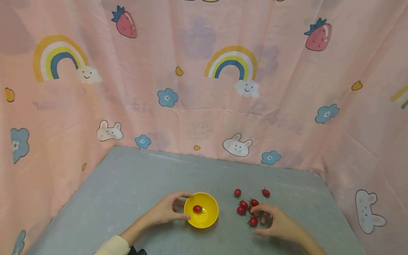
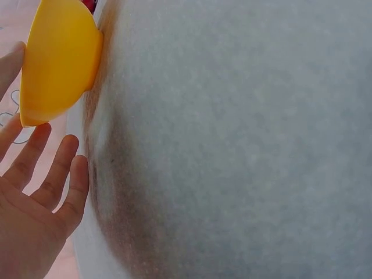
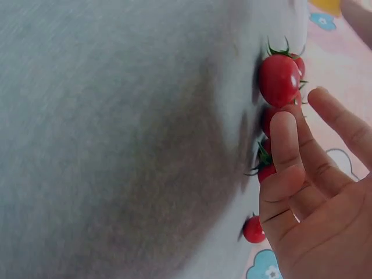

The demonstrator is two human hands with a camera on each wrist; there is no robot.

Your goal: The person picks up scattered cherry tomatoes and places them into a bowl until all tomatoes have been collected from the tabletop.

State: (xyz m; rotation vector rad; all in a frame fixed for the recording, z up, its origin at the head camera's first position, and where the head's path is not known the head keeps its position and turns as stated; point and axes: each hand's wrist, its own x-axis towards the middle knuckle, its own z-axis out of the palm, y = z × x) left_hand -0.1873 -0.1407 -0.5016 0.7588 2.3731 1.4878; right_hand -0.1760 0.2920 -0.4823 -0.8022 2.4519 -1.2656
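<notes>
My left hand (image 1: 165, 210) is at the left side of a small yellow bowl (image 1: 210, 221), thumb and index finger spread along its rim. In the left wrist view, the other fingers (image 2: 61, 168) fan out below the bowl (image 2: 61, 58). One cherry tomato (image 1: 197, 209) with a green stem lies inside it. My right hand (image 1: 277, 225) hovers at a loose cluster of cherry tomatoes (image 1: 243, 204), thumb and fingers apart. Its fingertips overlap the cluster's right side; in the right wrist view the nearest tomato (image 3: 279, 80) sits just beyond them.
A grey table (image 1: 153, 173) carries everything. Two cherry tomatoes, one at the back left (image 1: 237, 192) and one at the back right (image 1: 266, 193), lie apart from the cluster. A pink patterned curtain (image 1: 191, 124) rises along the table's back and sides.
</notes>
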